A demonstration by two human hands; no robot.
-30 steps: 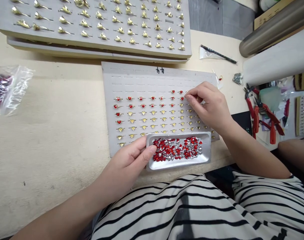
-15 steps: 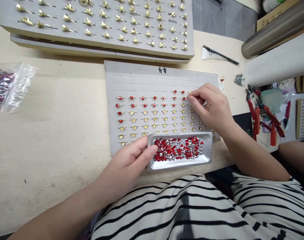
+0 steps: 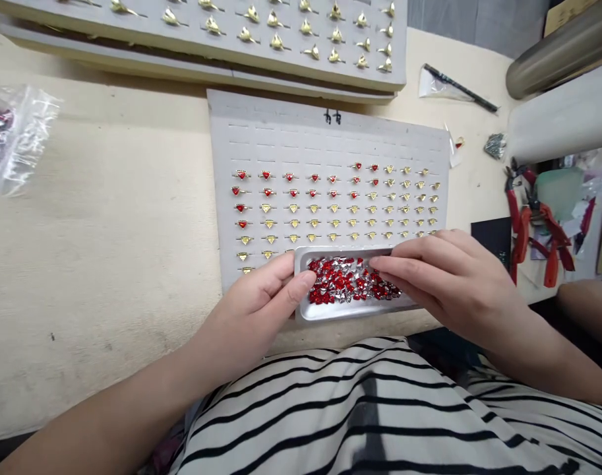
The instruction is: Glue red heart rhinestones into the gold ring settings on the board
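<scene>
My left hand (image 3: 261,310) grips the left end of a shallow silver tray (image 3: 325,314), thumb over the rim. In the tray lies a heap of small red gemstones (image 3: 333,280), some with silver backs up. My right hand (image 3: 459,290) reaches over the tray's right end, its fingers together and fingertips at the stones; anything between them is hidden. Behind the tray is a grey foam ring board (image 3: 281,145) holding rows of gold rings (image 3: 293,224) with triangular settings. Red stones (image 3: 266,175) sit in rings of the upper rows and left column; other settings show bare gold.
A stacked ring board (image 3: 305,72) with gold rings stands at the back. On the left lies a zip bag (image 3: 18,138) of dark red pieces. To the right are a black pen (image 3: 461,89), red-handled pliers (image 3: 521,231) and rolls (image 3: 562,125). Another person's arm (image 3: 587,307) shows at the right edge.
My right hand has come down from the rings on the board to the stones in the tray. The left hand keeps its hold on the tray. The view has shifted slightly.
</scene>
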